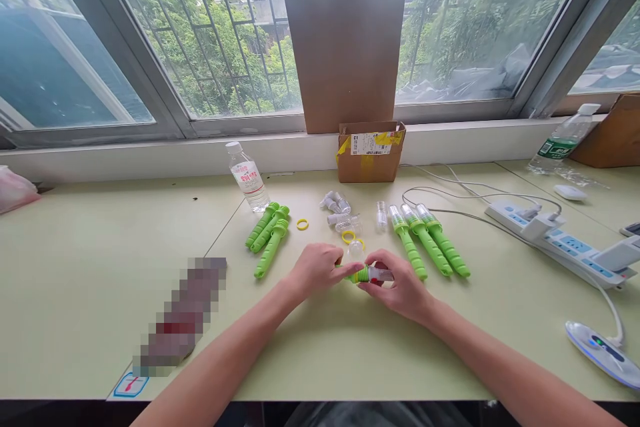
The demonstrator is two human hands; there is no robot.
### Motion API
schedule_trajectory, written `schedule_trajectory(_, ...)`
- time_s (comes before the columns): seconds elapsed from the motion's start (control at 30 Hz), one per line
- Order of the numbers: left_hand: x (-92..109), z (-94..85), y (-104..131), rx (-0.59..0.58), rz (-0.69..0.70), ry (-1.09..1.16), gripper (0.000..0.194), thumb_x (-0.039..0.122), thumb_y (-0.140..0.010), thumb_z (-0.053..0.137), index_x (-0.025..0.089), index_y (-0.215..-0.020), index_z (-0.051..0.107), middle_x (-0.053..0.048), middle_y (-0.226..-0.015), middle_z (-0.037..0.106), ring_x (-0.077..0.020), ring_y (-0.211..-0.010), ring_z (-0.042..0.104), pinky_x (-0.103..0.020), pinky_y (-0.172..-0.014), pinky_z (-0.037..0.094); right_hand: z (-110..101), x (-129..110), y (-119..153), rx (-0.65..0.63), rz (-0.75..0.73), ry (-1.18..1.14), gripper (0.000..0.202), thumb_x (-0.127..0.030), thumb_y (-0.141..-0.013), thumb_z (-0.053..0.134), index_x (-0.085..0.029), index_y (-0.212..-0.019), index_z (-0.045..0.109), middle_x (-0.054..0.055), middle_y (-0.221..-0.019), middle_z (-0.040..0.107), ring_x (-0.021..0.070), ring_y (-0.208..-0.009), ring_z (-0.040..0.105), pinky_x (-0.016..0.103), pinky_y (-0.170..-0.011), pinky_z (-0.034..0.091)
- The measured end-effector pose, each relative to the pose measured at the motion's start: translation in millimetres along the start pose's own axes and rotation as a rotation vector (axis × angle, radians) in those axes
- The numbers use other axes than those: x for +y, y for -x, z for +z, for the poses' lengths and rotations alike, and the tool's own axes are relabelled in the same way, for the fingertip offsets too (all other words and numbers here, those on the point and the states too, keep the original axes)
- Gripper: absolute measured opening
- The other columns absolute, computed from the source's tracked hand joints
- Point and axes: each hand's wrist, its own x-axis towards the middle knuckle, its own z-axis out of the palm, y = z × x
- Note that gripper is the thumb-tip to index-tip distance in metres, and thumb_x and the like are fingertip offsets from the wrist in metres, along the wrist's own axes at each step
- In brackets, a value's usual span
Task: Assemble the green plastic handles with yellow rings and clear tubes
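Both hands meet over the table in front of me on one green plastic handle (361,275). My left hand (317,271) is closed around its green end, mostly covering it. At the threaded end, the fingers of my right hand (399,285) grip a clear plastic tube (383,274) lined up with the handle. Just beyond my hands are a clear dome-shaped piece (355,251) and yellow rings (349,237). Several clear tubes (345,222) lie in a loose group farther back. Another clear tube (381,216) stands beside three green handles with clear tips (435,240).
Three green handles (271,250) and a yellow ring (303,224) lie left of centre. Behind them stands a water bottle (249,177). A cardboard box (367,163) sits near the window. At right are a power strip (565,243), cables and a white device (603,350).
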Motion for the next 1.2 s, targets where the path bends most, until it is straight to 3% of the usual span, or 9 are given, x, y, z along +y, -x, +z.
schedule_trajectory(0.17, -8, -1.4, -1, 0.068, 0.072, -0.002, 0.058, 0.064, -0.085, 0.04, 0.018, -0.048, 0.042, 0.001, -0.048, 0.043, -0.0107, -0.045, 0.031, -0.027, -0.05, 0.015, -4, -7, 1, -0.061, -0.064, -0.085, 0.026, -0.024, -0.082, 0.061, -0.021, -0.106, 0.049, 0.005, -0.094, 0.058, 0.013, -0.067, 0.06, 0.028, -0.061, 0.055)
schedule_trajectory(0.27, -14, -4.4, -2, 0.104, 0.084, 0.027, 0.058, 0.062, -0.086, 0.04, 0.018, -0.049, 0.042, 0.001, -0.049, 0.041, -0.0103, -0.045, 0.03, -0.027, -0.05, 0.016, -5, -7, 0, -0.012, -0.095, -0.079, 0.021, -0.023, -0.086, 0.055, -0.021, -0.106, 0.052, 0.007, -0.1, 0.056, 0.0138, -0.073, 0.059, 0.027, -0.061, 0.055)
schedule_trajectory(0.43, -22, -4.4, -3, 0.105, 0.117, -0.032, 0.059, 0.066, -0.085, 0.041, 0.017, -0.051, 0.044, 0.0, -0.052, 0.046, -0.011, -0.048, 0.036, -0.026, -0.051, 0.017, -5, -4, -2, 0.045, -0.115, -0.036, 0.011, -0.022, -0.088, 0.053, -0.021, -0.098, 0.059, 0.004, -0.088, 0.06, 0.0146, -0.072, 0.058, 0.026, -0.057, 0.053)
schedule_trajectory(0.67, -21, -0.4, -1, 0.183, 0.208, -0.167, 0.06, 0.071, -0.082, 0.039, 0.018, -0.056, 0.046, -0.001, -0.056, 0.048, -0.0122, -0.05, 0.039, -0.026, -0.05, 0.018, -9, 0, 0, 0.067, -0.107, -0.022, 0.014, -0.029, -0.087, 0.058, -0.021, -0.096, 0.065, 0.004, -0.079, 0.063, 0.0142, -0.063, 0.057, 0.027, -0.054, 0.052)
schedule_trajectory(0.93, -11, -4.6, -1, 0.27, 0.212, -0.102, 0.057, 0.072, -0.076, 0.049, 0.019, -0.056, 0.044, -0.002, -0.058, 0.047, -0.0132, -0.051, 0.043, -0.028, -0.05, 0.025, -9, -1, 1, 0.058, 0.026, -0.082, 0.024, -0.038, -0.092, 0.052, -0.017, -0.092, 0.064, 0.002, -0.066, 0.062, 0.0103, -0.044, 0.053, 0.025, -0.044, 0.047)
schedule_trajectory(1.2, -11, -1.9, 1, 0.275, 0.145, -0.082, 0.063, 0.081, -0.064, 0.052, 0.02, -0.055, 0.04, 0.001, -0.052, 0.043, -0.0105, -0.044, 0.04, -0.026, -0.047, 0.021, -8, -1, 0, 0.047, 0.064, -0.088, 0.027, -0.041, -0.091, 0.051, -0.017, -0.092, 0.065, 0.002, -0.066, 0.064, 0.0108, -0.043, 0.054, 0.025, -0.044, 0.047)
